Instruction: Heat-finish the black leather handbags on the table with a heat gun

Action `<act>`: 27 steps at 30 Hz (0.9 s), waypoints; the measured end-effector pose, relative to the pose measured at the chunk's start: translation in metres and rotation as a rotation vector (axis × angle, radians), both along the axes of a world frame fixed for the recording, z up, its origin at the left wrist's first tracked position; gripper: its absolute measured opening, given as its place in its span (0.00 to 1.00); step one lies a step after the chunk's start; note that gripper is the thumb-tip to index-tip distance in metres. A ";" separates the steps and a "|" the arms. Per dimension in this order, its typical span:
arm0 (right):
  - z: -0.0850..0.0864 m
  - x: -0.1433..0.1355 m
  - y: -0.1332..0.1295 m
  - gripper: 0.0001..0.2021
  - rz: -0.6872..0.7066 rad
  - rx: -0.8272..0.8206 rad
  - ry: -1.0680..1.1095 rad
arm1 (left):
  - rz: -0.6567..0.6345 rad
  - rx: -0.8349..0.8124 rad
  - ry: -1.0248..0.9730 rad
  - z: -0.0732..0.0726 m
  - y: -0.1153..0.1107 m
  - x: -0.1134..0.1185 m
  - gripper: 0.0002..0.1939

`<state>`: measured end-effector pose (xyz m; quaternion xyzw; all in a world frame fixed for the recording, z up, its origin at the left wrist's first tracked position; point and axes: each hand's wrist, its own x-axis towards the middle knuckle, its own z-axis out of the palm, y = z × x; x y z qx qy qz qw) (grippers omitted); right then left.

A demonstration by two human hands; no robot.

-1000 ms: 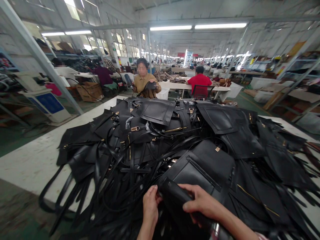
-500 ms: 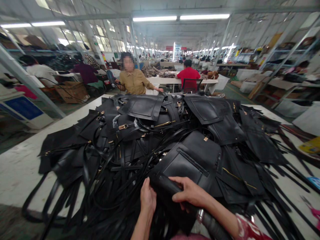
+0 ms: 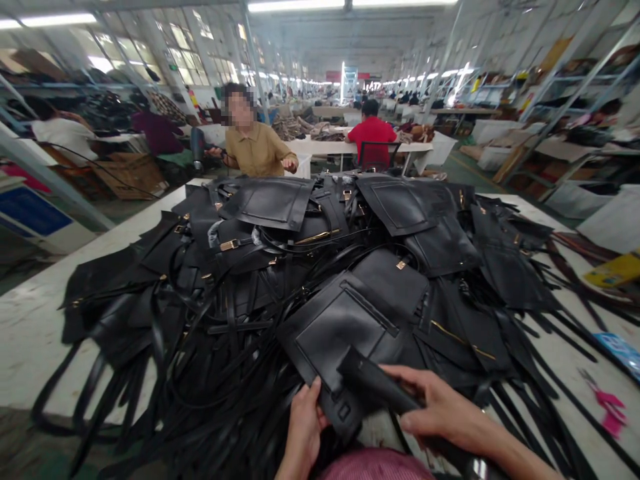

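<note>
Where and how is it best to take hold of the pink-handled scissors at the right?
Probably by the pink handle, coming from the near right side with a pinch across it: the thin metal blades point away and leftward.

No lettering can be read; the flat blue-and-white packet (image 3: 620, 353) right of the heaped black leather pieces (image 3: 345, 327) is too blurred.

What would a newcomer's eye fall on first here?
Probably the big heap of black leather-like pieces with gold-coloured fittings, spread over the pale table. In front, the left hand holds a black panel and the right hand a black tool. The pink-handled scissors at the far right stand out too.
</note>
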<state>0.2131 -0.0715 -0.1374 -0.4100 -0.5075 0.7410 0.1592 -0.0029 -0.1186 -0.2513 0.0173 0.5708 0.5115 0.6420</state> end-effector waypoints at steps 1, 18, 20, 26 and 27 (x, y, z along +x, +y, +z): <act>0.003 0.006 -0.007 0.32 0.034 -0.015 -0.004 | -0.005 -0.001 0.012 0.003 0.002 -0.001 0.16; -0.002 -0.017 0.000 0.36 -0.046 0.017 0.063 | -0.123 0.011 0.069 0.031 0.006 -0.010 0.17; 0.009 -0.007 -0.004 0.35 0.021 0.021 0.068 | -0.157 0.013 0.121 0.032 0.006 -0.014 0.17; 0.018 0.006 -0.015 0.33 0.217 -0.078 -0.072 | -0.217 0.032 0.161 0.043 0.007 -0.015 0.19; 0.016 0.005 -0.015 0.33 0.224 -0.091 -0.072 | -0.217 0.034 0.158 0.044 0.007 -0.014 0.19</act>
